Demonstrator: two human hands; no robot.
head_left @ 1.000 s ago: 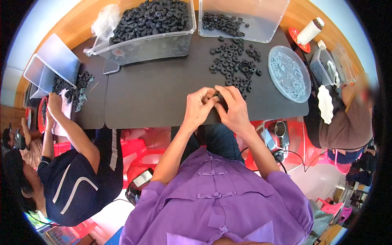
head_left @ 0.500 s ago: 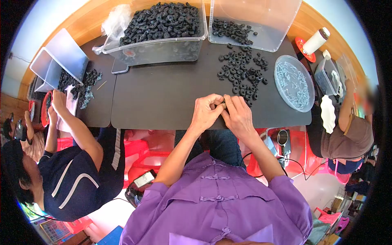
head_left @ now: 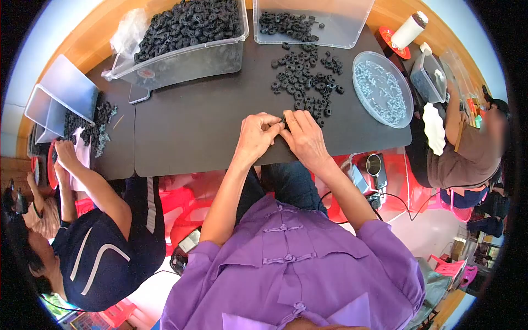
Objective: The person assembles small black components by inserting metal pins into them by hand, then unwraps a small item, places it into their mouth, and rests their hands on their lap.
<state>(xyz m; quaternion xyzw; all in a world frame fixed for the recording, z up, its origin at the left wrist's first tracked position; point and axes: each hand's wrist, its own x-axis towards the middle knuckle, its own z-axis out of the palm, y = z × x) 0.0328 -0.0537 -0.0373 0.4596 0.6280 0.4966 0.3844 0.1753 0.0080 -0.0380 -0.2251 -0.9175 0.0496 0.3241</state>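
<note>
My left hand (head_left: pixel 255 135) and my right hand (head_left: pixel 304 138) meet above the front part of the dark table (head_left: pixel 192 129), fingertips pinched together. Between them a small black part (head_left: pixel 283 118) shows, mostly hidden by the fingers. It resembles the black ring-like pieces (head_left: pixel 305 77) scattered just beyond my hands. To the right of those pieces stands a round clear tray (head_left: pixel 408 104) holding many small, bluish, see-through pieces.
A large clear bin (head_left: pixel 192 71) heaped with black pieces stands at the back, beside a tipped clear box (head_left: pixel 341 25). A phone (head_left: pixel 139 94) lies left of the bin. A white thread spool (head_left: pixel 410 30) stands back right. Co-workers sit at left (head_left: pixel 93 247) and right (head_left: pixel 465 148).
The head view has shifted, so the table and its contents appear farther left and higher. My hands stay together on the small black part, with slightly changed finger positions.
</note>
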